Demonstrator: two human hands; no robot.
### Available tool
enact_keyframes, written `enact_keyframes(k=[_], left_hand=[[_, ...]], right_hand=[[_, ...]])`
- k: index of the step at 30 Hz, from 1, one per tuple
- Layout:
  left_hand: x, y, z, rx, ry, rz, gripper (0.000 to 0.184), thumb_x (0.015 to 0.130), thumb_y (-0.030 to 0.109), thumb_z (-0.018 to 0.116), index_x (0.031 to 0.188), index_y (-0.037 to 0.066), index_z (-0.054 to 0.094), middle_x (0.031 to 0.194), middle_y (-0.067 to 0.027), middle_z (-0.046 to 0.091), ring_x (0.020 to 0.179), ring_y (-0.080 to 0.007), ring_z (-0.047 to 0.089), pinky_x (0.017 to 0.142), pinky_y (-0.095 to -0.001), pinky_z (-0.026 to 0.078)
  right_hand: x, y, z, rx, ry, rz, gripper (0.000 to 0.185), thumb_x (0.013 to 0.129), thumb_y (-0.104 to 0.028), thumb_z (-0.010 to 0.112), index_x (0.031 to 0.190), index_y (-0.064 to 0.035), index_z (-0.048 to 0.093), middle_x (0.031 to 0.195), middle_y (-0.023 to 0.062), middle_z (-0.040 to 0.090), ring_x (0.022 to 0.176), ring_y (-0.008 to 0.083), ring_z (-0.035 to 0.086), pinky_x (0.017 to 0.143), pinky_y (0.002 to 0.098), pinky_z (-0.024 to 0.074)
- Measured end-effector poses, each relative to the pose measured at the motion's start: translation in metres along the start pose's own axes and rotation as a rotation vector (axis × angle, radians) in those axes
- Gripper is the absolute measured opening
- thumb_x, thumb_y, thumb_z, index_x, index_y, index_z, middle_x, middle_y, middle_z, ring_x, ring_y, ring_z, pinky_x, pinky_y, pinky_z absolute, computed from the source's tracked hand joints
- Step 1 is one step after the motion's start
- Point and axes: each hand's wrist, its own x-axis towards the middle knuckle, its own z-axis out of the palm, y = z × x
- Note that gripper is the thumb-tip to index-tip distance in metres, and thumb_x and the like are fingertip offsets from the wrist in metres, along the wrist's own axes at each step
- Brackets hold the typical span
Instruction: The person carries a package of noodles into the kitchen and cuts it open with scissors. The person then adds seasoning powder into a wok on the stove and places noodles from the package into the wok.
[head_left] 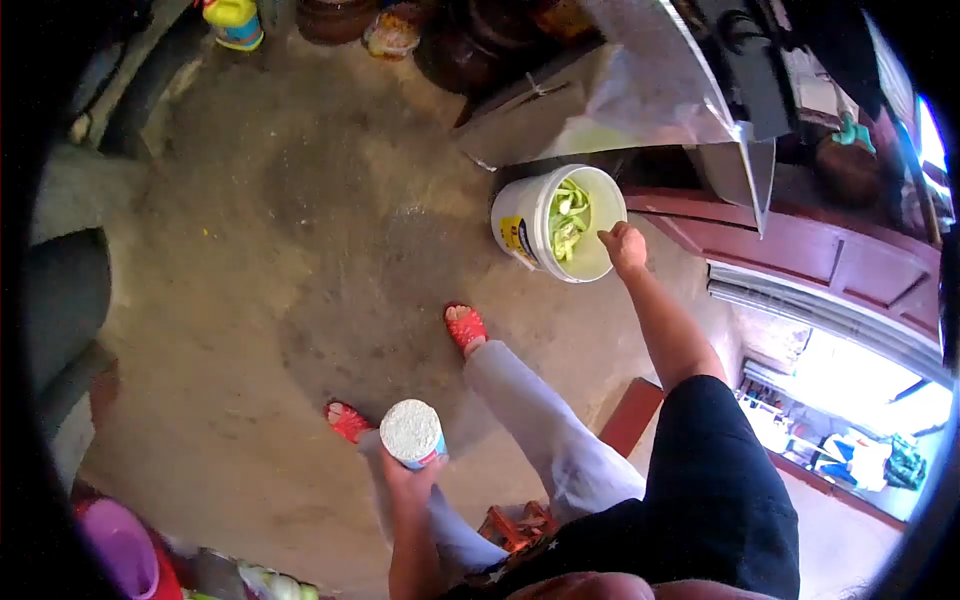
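My left hand (pixel 409 478) is closed around a round tub (pixel 411 432) with a blue and red label. The top of the tub is rough and white, like powder filled to the rim. My right hand (pixel 627 250) is over the near rim of a white plastic bucket (pixel 520 210), its fingers pressed together. What they pinch, if anything, is too small to make out. Inside the bucket lie pale green vegetable pieces (pixel 568 220), resting against its far side. A yellow and black label shows on the bucket's outer wall.
The bucket stands on a bare concrete floor (pixel 260 270) beside a grey sheet-covered stand (pixel 640 90). My feet in red sandals (pixel 464 326) are near it. A yellow jug (pixel 233 22) is at the top left, a pink tub (pixel 120 545) at the bottom left. A maroon panel (pixel 800 250) runs along the right.
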Motion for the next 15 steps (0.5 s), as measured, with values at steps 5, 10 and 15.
enact_keyframes(k=[5, 10, 15], left_hand=[[-0.065, 0.065, -0.002, -0.001, -0.073, 0.076, 0.070, 0.056, 0.003, 0.067, 0.121, -0.001, 0.041, 0.113, -0.0100, 0.053, 0.102, -0.0202, 0.054, 0.091, -0.0339, 0.041], [-0.131, 0.126, 0.003, 0.082, -0.038, -0.005, 0.074, 0.055, 0.002, 0.071, 0.122, -0.001, 0.040, 0.113, -0.0106, 0.053, 0.103, -0.0205, 0.054, 0.089, -0.0334, 0.042], [-0.183, 0.203, 0.018, 0.313, -0.367, 0.096, 0.079, 0.054, 0.005, 0.076, 0.123, 0.000, 0.039, 0.113, -0.0111, 0.053, 0.103, -0.0197, 0.053, 0.088, -0.0339, 0.042]], right_hand=[[-0.007, 0.038, -0.028, 0.193, -0.034, -0.035, 0.022, 0.080, -0.024, 0.053, 0.084, -0.0040, 0.061, 0.084, 0.0188, 0.063, 0.080, 0.0350, 0.061, 0.069, 0.0425, 0.0476], [-0.054, 0.063, -0.152, 0.182, -0.195, 0.250, 0.052, 0.079, -0.052, 0.051, 0.091, -0.0021, 0.063, 0.096, 0.0214, 0.061, 0.095, 0.0367, 0.057, 0.083, 0.0442, 0.0437], [-0.032, 0.140, -0.306, 0.374, 0.309, 0.263, 0.045, 0.079, -0.043, 0.057, 0.090, -0.0002, 0.061, 0.087, 0.0205, 0.063, 0.086, 0.0352, 0.059, 0.077, 0.0414, 0.0453]])
